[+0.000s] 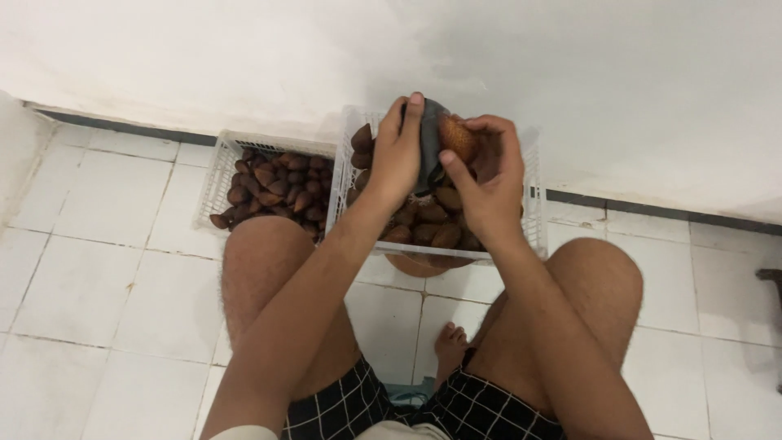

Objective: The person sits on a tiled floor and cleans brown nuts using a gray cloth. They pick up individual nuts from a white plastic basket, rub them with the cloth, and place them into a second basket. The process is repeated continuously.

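Soft, even light — faint shadows on the wall, slight blur, edges mildly bowed.

Snake fruit: scaly, rough brown skin, faint sheen. Cloth: dark, matt fabric. Crates: white lattice plastic. Floor tiles: white, glazed, worn.
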